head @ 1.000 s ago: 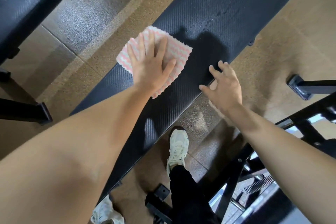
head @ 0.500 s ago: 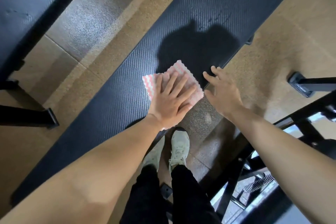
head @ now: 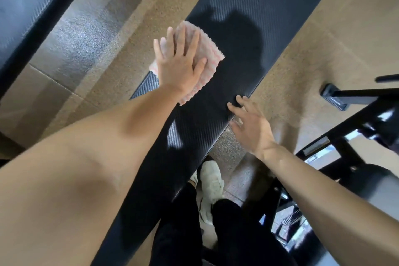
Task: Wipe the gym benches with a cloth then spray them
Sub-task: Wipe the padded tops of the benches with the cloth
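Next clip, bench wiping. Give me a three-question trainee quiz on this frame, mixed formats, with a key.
1. True or false: the left hand presses the cloth flat on the bench with straight fingers.
2. Where is the right hand? A) on the cloth B) at the bench's edge, holding nothing C) hanging at the person's side
3. Fill in: the cloth sits at the bench edge ___ (nearer to / farther from) the white shoe.
Key: 1 true; 2 B; 3 farther from.
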`<action>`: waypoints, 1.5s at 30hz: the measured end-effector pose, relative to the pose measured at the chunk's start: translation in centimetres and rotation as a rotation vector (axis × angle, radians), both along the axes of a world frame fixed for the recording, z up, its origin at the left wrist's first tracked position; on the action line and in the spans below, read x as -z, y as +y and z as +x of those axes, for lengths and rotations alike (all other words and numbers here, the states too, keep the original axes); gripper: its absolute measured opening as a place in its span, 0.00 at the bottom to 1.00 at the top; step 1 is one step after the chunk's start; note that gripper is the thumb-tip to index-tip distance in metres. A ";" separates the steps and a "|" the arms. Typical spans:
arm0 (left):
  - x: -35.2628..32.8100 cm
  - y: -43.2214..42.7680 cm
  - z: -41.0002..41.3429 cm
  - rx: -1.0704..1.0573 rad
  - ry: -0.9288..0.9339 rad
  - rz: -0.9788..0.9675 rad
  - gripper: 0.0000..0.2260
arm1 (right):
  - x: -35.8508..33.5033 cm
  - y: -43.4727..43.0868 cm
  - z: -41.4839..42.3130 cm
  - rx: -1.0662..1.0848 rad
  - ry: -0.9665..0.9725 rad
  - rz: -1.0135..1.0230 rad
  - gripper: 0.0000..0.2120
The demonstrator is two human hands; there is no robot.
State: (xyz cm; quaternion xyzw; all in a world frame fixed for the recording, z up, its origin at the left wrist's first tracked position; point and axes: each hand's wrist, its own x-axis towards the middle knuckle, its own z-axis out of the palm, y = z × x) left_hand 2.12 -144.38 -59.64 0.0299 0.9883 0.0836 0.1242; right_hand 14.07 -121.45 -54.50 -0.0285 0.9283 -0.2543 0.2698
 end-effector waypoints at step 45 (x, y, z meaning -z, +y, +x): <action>-1.8 17.3 -4.1 0.096 -0.147 0.081 0.36 | -0.5 13.9 -20.1 0.087 -0.031 -0.014 0.22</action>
